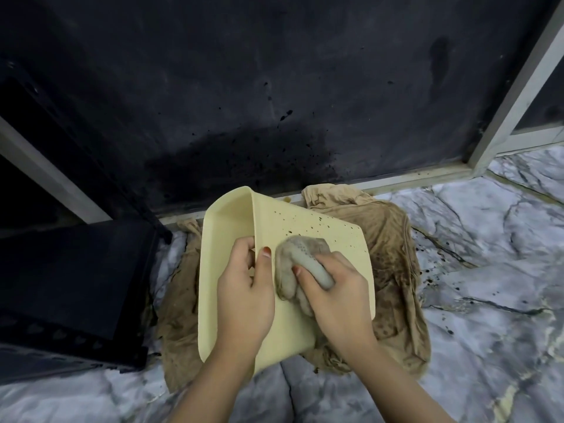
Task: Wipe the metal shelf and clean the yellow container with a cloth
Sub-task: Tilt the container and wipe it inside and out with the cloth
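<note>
The pale yellow container (320, 227) is tipped on its side over a brown cloth, and dark specks dot its upturned outer face. My left hand (244, 288) grips its edge, thumb on the outside and fingers curled inside. My right hand (338, 288) is shut on a bunched grey wiping cloth (297, 257) and presses it flat against the speckled face. The black metal shelf (73, 288) stands at the left, apart from both hands.
A large brown cloth (393, 261) lies spread on the marble floor (488, 270) beneath the container. Dark splashes mark the black wall (274, 102) behind and the floor to the right. A pale frame (512, 96) rises at the right.
</note>
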The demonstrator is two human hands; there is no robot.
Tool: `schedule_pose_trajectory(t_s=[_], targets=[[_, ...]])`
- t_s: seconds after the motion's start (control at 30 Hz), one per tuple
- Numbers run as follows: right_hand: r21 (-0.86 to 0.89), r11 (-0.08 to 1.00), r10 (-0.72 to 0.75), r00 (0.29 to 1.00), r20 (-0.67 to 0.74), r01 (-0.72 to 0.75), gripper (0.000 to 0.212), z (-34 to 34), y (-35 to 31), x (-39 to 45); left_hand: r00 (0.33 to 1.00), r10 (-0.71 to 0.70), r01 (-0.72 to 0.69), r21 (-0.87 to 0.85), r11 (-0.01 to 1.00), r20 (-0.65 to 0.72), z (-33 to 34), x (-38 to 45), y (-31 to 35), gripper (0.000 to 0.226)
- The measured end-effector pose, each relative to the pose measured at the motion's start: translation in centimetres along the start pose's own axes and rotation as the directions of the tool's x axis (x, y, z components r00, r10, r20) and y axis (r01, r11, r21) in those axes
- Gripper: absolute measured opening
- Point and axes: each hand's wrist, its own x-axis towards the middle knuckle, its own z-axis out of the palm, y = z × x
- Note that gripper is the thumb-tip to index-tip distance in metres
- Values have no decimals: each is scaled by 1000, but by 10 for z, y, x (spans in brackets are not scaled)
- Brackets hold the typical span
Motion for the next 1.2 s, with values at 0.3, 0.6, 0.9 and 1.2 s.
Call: schedule_pose_trajectory(t_s=[0.3, 0.6, 0.9, 1.2], targets=[[-19, 981, 189, 980, -58, -191, 10, -10, 36, 30, 1000, 9, -8, 41, 999, -10, -6, 0, 1, 18], [-79, 873, 468, 872, -141, -481, 29, -34, 93, 37, 996, -59, 59, -9, 998, -63, -7, 5, -5, 19], [-7, 893, 438, 874, -209, -450, 10, -20, 72, -4, 999, -26, 27, 12, 1000, -21, -2, 5, -3, 20], [55, 994, 94, 993, -69, -91, 29, 1, -11, 12, 998, 43, -44, 37, 998, 40, 2, -4, -1, 14]])
